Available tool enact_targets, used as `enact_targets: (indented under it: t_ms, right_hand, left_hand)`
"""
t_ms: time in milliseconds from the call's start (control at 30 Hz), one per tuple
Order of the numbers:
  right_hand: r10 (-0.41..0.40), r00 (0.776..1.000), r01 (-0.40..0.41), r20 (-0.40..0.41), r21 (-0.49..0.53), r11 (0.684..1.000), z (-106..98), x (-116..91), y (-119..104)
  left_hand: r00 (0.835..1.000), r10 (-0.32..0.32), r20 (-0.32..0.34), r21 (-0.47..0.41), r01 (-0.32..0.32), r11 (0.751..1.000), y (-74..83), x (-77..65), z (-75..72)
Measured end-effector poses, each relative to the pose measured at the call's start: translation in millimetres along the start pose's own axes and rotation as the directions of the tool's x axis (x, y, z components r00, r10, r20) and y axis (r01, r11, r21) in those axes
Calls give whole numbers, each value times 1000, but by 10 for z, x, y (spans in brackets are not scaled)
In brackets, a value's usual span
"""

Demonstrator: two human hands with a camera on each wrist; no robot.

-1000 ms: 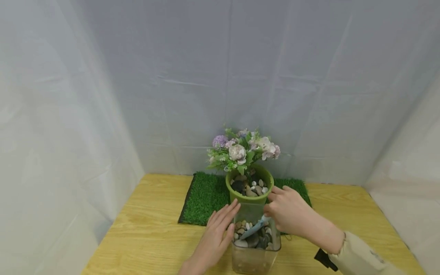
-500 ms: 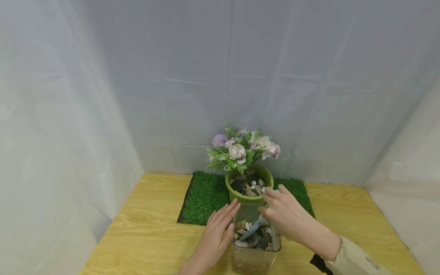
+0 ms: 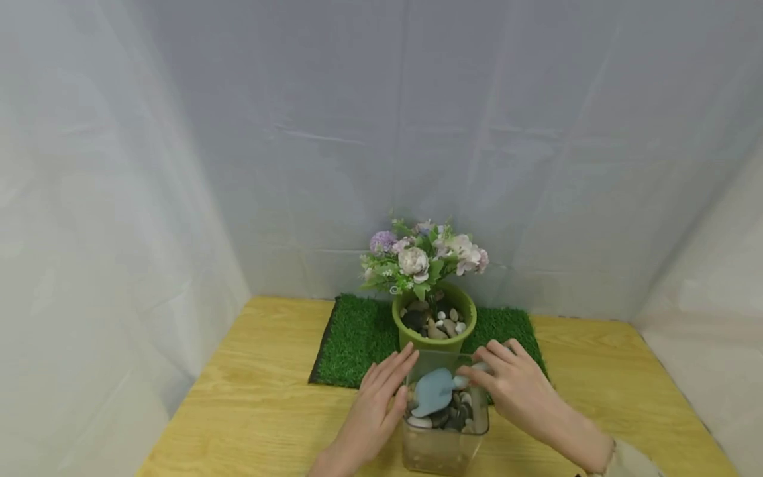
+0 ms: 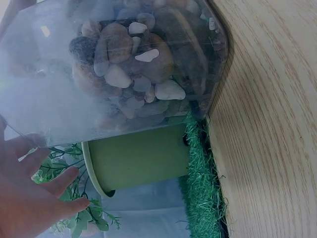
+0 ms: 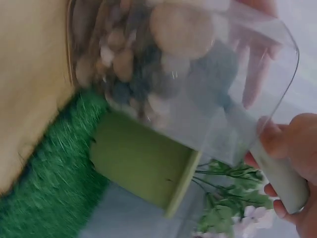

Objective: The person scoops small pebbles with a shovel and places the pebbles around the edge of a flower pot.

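Note:
A clear square container (image 3: 440, 454), part filled with pebbles (image 3: 454, 417), stands on the table. My right hand (image 3: 517, 385) grips the pale handle (image 5: 283, 182) of a small trowel at the container's right rim. The blue trowel blade (image 3: 434, 392) lies inside, over the pebbles, its broad face turned up. My left hand (image 3: 377, 403) rests with straight fingers along the container's left side, fingertips near the far rim. Just behind stands a green flowerpot (image 3: 430, 342) with pebbles in it and a bunch of flowers (image 3: 417, 262).
The pot stands on a green turf mat (image 3: 352, 344) with a dark edge. Under everything is a wooden table (image 3: 250, 411). White sheeting (image 3: 322, 172) hangs behind and on both sides.
The trowel blade has turned from nearly edge-on to showing its broad face. My right hand has shifted right and slightly down, off the pot's rim in view. My left hand has stayed put.

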State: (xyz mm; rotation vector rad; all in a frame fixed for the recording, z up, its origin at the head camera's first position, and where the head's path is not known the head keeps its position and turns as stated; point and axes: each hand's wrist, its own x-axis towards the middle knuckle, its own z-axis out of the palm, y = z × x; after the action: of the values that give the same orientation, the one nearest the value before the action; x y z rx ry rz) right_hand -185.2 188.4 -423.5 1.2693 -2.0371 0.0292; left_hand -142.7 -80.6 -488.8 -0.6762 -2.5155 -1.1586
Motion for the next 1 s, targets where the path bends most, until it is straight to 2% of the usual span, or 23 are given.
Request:
enact_targets:
  t_ms: [167,333,500,667,867,1000]
  right_hand:
    - [106,993,-102,-56,70,992,36,-56,-14]
    - [114,993,-114,-35,24,993,23,-49,-81]
    - [87,996,-87,-2,-32,996,-30,28,-164]
    - [109,994,-109,-3,27,994,-6,64,-135]
    - [106,994,-105,-19,63,993,34,-41,-104]
    - [169,985,-164,-32,125,979,-1,-47,-139]
  left_hand:
    - [1000,4,7,-3,-3,1000,-1,-3,14]
    - [1000,9,-2,-11,-9,1000,0,-4,5]
    - [1000,18,-7,2,-18,1000,-19,-1,6]
    - [1000,29,-2,5,-29,1000,-17,-4,-13]
    - [1000,25,-12,21,-25,999,-17,-4,-1]
    - [1000,1,8,3,-1,1000,-11,-2,-11]
